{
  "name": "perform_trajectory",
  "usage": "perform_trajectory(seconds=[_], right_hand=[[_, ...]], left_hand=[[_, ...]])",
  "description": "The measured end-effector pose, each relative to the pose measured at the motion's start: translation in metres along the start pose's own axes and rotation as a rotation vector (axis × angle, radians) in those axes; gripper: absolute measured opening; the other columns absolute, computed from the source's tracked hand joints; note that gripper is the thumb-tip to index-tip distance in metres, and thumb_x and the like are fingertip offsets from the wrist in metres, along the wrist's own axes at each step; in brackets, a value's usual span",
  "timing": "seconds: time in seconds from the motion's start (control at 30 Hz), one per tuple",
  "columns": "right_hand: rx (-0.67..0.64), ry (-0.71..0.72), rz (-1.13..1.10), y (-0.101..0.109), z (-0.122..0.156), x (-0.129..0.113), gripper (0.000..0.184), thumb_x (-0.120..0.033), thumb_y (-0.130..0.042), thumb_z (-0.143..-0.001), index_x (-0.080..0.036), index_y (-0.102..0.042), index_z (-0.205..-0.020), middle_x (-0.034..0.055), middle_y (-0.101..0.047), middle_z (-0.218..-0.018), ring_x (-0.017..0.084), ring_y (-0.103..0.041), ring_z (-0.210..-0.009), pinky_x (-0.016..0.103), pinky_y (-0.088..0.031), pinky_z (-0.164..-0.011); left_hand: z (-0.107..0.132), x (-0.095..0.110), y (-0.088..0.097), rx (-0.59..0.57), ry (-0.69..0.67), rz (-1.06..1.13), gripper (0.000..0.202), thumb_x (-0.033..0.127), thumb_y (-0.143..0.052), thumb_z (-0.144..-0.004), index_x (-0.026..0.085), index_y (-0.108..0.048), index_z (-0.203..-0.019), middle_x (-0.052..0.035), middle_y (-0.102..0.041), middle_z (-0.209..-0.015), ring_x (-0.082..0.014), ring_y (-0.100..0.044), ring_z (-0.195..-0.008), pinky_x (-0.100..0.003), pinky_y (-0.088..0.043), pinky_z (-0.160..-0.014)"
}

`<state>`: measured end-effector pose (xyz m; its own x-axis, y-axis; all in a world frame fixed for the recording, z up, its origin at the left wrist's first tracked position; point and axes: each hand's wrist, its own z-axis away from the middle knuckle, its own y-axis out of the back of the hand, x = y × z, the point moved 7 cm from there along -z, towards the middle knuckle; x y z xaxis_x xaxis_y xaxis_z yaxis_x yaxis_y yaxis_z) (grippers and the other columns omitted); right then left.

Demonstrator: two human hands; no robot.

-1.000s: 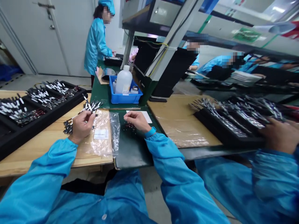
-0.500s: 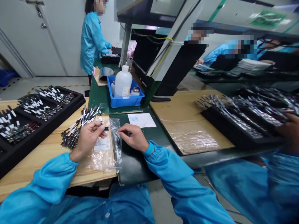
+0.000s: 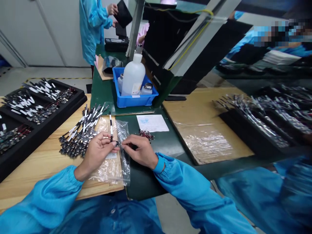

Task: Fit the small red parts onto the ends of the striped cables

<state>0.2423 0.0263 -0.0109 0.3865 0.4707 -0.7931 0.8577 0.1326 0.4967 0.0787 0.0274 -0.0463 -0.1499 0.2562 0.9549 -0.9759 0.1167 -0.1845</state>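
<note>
My left hand [image 3: 96, 152] pinches the dark lower end of a thin black-and-white flex strip [image 3: 111, 126] that points away from me. My right hand [image 3: 138, 150] is pinched at the same end, its fingertips meeting those of the left; what it holds there is too small to make out. Both hands hover over a clear plastic bag [image 3: 114, 162] with a white label. A loose pile of the same strips [image 3: 80, 133] lies just left of my left hand. A small heap of tiny dark red parts [image 3: 146, 134] sits beyond my right hand on the green mat [image 3: 168, 146].
A black tray [image 3: 36, 130] of strips fills the left. A blue bin [image 3: 133, 100] with a white bottle [image 3: 133, 78] stands behind, a white paper [image 3: 152, 123] in front of it. More black trays [image 3: 253, 133] sit right. A person in blue [image 3: 91, 29] stands at the back.
My left hand has lifted one strip out of the pile and brought it toward me. My right hand has moved left from the small red parts to meet it. The view has tilted down.
</note>
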Motion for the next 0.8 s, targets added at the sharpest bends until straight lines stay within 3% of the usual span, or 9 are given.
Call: perform_trajectory(seconds=[0.27,0.8], right_hand=[[0.065,0.085,0.013,0.003,0.0002,-0.0048,0.008,-0.019,-0.066,-0.089,-0.018,-0.073,-0.086,0.005,-0.072,-0.077,0.014,-0.066,-0.069,0.024,-0.051,-0.064],[0.06,0.094,0.014,0.0029,0.0016,-0.0043,0.008,-0.016,-0.066,-0.087,-0.016,-0.074,-0.085,0.0041,-0.071,-0.074,0.013,-0.064,-0.065,0.022,-0.049,-0.062]], left_hand=[[0.0046,0.0007,-0.0056,-0.041,0.052,0.028,0.051,0.038,-0.084,-0.073,0.019,-0.047,-0.102,-0.004,-0.077,-0.075,-0.0217,-0.077,-0.074,-0.026,-0.062,-0.068],[0.0064,0.0003,-0.0041,-0.015,0.064,-0.004,0.049,0.037,-0.084,-0.074,0.017,-0.053,-0.105,-0.0061,-0.079,-0.079,-0.021,-0.077,-0.073,-0.027,-0.063,-0.07]])
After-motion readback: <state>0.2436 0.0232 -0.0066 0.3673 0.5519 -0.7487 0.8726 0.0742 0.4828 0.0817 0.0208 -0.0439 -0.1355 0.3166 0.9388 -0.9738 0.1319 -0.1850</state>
